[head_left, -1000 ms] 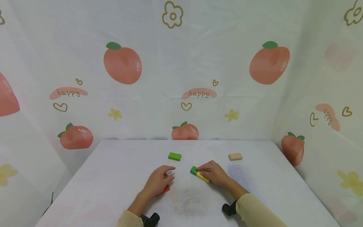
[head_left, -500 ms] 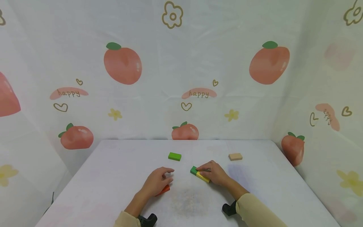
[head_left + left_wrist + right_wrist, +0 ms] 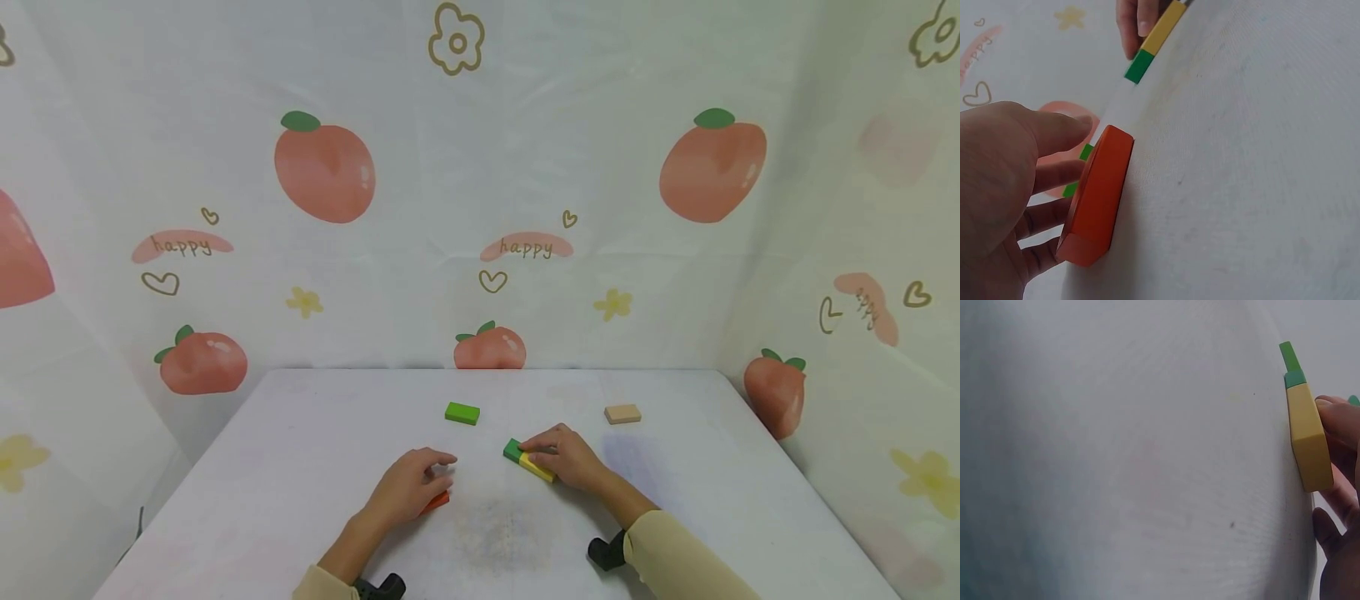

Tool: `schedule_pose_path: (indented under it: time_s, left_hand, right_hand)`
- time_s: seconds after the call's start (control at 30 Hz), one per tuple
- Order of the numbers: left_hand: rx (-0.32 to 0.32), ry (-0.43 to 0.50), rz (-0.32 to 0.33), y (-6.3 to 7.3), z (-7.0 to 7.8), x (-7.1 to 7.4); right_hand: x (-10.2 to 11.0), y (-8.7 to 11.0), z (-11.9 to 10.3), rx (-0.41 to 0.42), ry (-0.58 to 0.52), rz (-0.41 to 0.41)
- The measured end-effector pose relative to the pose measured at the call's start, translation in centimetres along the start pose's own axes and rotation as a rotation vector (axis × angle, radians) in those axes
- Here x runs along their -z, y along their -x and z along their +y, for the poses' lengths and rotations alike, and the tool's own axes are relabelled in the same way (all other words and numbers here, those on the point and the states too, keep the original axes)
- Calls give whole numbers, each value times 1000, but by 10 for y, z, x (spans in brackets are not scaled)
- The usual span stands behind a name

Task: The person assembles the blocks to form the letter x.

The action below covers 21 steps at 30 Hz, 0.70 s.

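My left hand stands over a red-orange block that lies partly hidden under it in the head view. In the left wrist view the block shows beside loosely bent fingers, and the thumb is held apart from it. A yellow block and a dark green block lie end to end in a slanted line. Over them, my right hand holds the yellow block, index fingertip near the joint and thumb lower down. The right wrist view shows fingers along the side of the yellow block.
Farther back on the white table lie a light green block and a beige block. A black wrist device sits by the right sleeve, another by the left. A printed cloth wall rises behind.
My left hand has drawn slightly back toward me and to the left over the red-orange block. The right hand and the other blocks look unchanged.
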<state>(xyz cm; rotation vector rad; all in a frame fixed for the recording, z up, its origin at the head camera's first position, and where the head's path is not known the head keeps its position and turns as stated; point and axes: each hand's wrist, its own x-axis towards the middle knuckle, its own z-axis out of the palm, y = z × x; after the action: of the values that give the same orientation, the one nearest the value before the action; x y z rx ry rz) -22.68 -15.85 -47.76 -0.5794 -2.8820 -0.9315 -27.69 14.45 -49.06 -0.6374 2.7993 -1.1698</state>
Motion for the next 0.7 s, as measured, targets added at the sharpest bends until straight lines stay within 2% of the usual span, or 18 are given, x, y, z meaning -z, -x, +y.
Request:
schedule_pose_path:
  time_s: [0.3,0.53,0.7]
  left_hand:
    - [-55,-14,8,7,-3,5]
    - [-62,-42,-16,10,-5,8]
    - [-63,-56,-35,15,-7,8]
  right_hand:
    - [1,-2,-1,5,-12,3]
    - [1,-1,-1,25,-10,8]
    - [0,-2,0,8,-10,2]
